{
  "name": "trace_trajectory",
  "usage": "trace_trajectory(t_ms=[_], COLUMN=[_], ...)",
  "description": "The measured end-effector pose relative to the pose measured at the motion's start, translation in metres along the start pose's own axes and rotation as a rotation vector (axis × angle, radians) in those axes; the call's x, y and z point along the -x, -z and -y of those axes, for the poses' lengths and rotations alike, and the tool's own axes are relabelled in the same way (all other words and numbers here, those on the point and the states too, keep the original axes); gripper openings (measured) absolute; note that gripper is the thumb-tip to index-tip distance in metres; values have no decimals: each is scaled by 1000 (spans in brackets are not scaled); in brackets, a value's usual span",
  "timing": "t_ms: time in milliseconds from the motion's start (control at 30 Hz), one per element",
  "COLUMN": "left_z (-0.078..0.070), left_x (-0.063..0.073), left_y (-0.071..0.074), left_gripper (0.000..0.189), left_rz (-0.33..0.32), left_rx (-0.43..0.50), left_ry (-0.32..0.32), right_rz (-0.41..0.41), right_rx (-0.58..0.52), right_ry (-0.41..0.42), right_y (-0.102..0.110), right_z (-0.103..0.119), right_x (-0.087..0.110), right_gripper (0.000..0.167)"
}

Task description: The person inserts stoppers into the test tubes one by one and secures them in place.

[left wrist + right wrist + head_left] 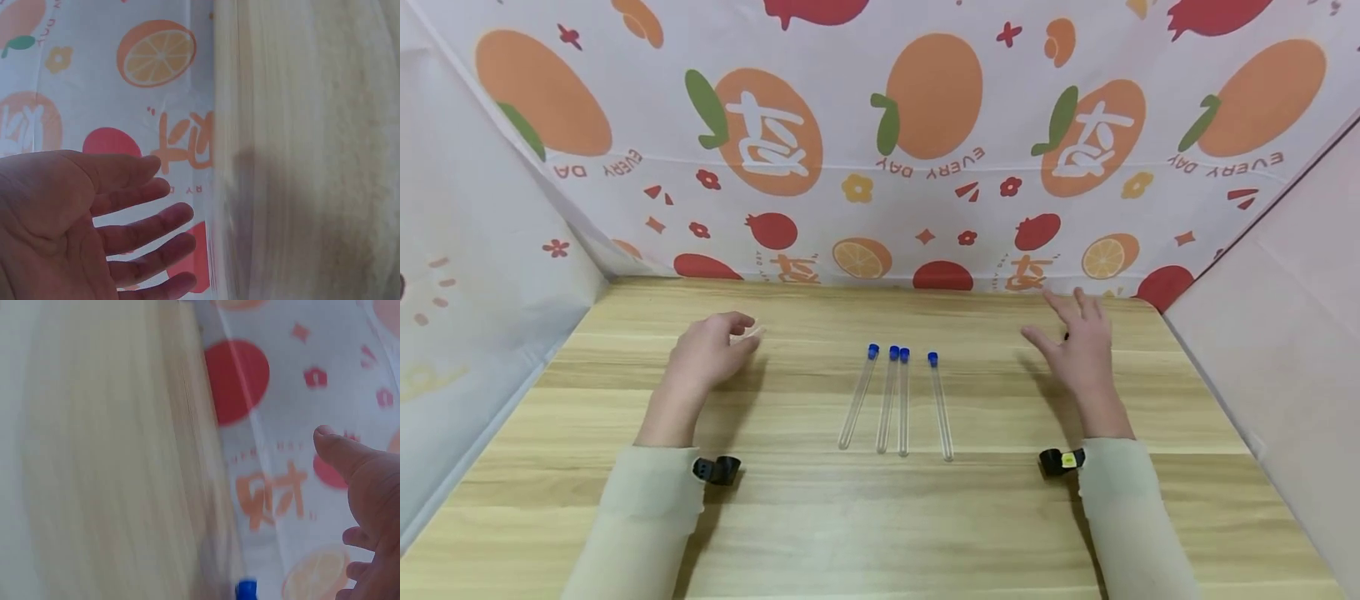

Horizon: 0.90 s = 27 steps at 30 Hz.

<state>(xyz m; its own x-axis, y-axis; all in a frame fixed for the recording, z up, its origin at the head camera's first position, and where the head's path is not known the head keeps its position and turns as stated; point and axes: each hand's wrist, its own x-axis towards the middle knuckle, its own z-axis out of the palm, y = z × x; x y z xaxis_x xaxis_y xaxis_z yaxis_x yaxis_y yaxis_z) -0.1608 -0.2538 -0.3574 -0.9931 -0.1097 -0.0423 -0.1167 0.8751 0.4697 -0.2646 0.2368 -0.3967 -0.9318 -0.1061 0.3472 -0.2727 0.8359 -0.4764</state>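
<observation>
Several clear test tubes with blue caps lie side by side on the table, caps toward the back. Leftmost is a tilted test tube (857, 407); two lie close together in the middle, and another test tube (942, 412) lies apart on the right. My left hand (711, 354) (94, 228) hovers left of them, fingers loosely bent; a faint pale streak shows by its fingertips in the head view, but its palm holds nothing in the left wrist view. To their right, my right hand (1081, 346) (369, 506) is spread with nothing in it. A blue cap (247, 589) peeks in at the right wrist view's bottom edge.
The wooden table (820, 533) ends at the back against a fruit-printed cloth (850, 217). Pale cloth walls stand at the left (475, 250) and right (1285, 275). Each sleeved wrist carries a small black camera (718, 471).
</observation>
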Motion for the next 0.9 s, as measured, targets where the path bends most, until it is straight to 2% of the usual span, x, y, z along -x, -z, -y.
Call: trace_trajectory(t_ms=[133, 267, 400, 600, 900], left_z=[6, 11, 10, 5, -1], left_x=[-4, -6, -7, -4, -5], left_y=[0, 0, -1, -2, -8], left_gripper=[45, 46, 46, 45, 44], left_rz=[31, 56, 59, 74, 84], left_rx=[-43, -59, -77, -90, -98], left_ry=[38, 56, 55, 43, 36], right_rz=[10, 71, 157, 276, 292], right_rx=[28, 55, 78, 87, 103], right_ry=[-56, -110, -153, -224, -258], right_y=[8, 12, 16, 15, 14], right_z=[-25, -50, -66, -73, -81], right_x=[-3, -3, -2, -2, -2], right_gripper=[69, 66, 62, 63, 60])
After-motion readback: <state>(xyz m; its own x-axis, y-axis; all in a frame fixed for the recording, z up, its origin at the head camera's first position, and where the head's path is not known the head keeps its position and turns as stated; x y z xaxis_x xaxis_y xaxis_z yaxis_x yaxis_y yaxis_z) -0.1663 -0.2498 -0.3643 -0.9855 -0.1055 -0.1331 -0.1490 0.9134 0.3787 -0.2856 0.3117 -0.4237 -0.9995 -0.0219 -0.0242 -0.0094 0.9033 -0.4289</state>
